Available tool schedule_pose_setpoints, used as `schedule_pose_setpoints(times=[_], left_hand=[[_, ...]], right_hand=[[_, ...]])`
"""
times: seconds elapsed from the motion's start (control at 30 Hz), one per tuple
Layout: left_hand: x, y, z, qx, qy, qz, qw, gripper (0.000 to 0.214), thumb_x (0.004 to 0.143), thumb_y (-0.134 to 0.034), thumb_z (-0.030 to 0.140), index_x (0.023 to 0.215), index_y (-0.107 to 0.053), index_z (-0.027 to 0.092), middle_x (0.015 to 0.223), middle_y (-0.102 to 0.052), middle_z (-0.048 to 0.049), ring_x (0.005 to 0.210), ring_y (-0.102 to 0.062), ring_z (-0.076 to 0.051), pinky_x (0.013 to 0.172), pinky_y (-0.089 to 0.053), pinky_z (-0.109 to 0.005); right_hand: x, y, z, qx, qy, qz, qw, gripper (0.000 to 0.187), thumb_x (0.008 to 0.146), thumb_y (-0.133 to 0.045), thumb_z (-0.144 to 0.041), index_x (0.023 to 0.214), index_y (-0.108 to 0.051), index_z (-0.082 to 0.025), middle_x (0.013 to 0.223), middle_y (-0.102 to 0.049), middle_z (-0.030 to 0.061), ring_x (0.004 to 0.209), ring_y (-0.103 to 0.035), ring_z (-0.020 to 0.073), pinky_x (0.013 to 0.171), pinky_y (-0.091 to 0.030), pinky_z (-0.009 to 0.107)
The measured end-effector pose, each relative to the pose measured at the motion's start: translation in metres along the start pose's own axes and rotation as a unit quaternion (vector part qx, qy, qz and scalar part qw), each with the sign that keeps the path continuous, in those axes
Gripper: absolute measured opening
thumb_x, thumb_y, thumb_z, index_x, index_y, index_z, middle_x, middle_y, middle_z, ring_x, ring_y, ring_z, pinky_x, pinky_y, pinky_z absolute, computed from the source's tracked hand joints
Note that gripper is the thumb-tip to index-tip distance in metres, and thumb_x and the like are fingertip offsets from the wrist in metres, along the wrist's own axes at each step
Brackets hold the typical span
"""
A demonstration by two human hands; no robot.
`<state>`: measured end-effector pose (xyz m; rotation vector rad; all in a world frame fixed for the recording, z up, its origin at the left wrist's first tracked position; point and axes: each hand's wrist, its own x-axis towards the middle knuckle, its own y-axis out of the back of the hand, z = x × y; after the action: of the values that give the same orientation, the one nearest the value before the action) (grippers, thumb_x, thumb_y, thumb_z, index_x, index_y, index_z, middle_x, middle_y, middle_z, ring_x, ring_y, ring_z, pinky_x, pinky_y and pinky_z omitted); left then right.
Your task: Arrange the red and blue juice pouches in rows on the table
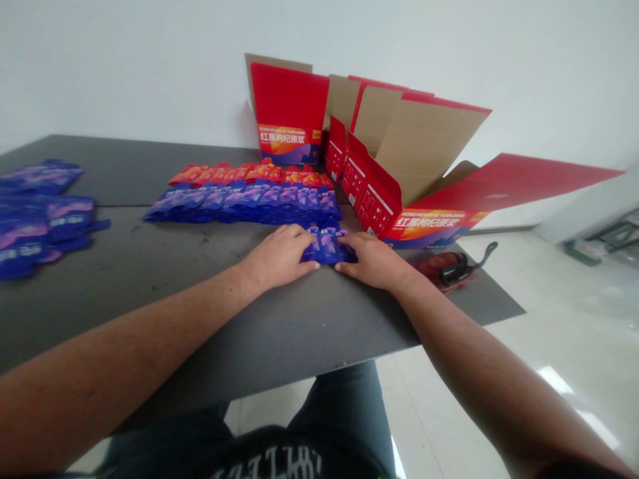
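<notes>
A small stack of blue sachets lies on the dark grey table in front of me. My left hand presses against the stack's left side, fingers curled round it. Its right side is pinched by my right hand. Just behind runs a long overlapping row of blue sachets, and behind that a row of red-orange sachets.
Open red cardboard boxes with raised flaps stand at the back right, another upright red box against the wall. More blue sachets lie piled at the far left. A red-and-black tape dispenser rests near the table's right edge.
</notes>
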<state>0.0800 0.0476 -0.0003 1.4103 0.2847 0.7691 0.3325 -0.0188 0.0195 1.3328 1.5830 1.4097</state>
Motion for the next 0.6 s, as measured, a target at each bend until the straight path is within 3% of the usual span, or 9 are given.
schedule_pose_setpoints(times=[0.33, 0.47, 0.6], left_hand=[[-0.014, 0.002, -0.003, -0.038, -0.025, 0.017, 0.999, 0.041, 0.099, -0.070, 0.038, 0.134, -0.071, 0.019, 0.133, -0.068, -0.0152, 0.132, -0.062, -0.031, 0.120, -0.050, -0.047], [-0.014, -0.001, -0.004, -0.037, -0.029, 0.024, 0.999, 0.042, 0.099, -0.070, 0.037, 0.134, -0.071, 0.014, 0.133, -0.069, -0.0173, 0.132, -0.062, -0.033, 0.121, -0.049, -0.048], [-0.013, -0.005, -0.006, -0.037, -0.027, 0.038, 0.998, 0.039, 0.099, -0.071, 0.036, 0.133, -0.071, 0.016, 0.133, -0.070, -0.0158, 0.134, -0.061, -0.034, 0.121, -0.049, -0.050]], right_hand=[[0.005, -0.008, 0.000, -0.005, 0.014, 0.006, 1.000, 0.063, 0.094, -0.083, -0.038, 0.150, -0.069, -0.010, 0.148, -0.069, 0.0247, 0.144, -0.063, 0.0354, 0.123, -0.048, 0.049], [0.005, -0.010, -0.001, 0.000, 0.014, 0.007, 1.000, 0.062, 0.094, -0.082, -0.037, 0.150, -0.068, -0.013, 0.149, -0.068, 0.0230, 0.143, -0.063, 0.0344, 0.123, -0.047, 0.051], [0.003, -0.010, -0.002, 0.008, 0.002, 0.011, 1.000, 0.071, 0.091, -0.085, -0.038, 0.154, -0.064, -0.013, 0.152, -0.065, 0.0234, 0.143, -0.062, 0.0366, 0.124, -0.047, 0.052]])
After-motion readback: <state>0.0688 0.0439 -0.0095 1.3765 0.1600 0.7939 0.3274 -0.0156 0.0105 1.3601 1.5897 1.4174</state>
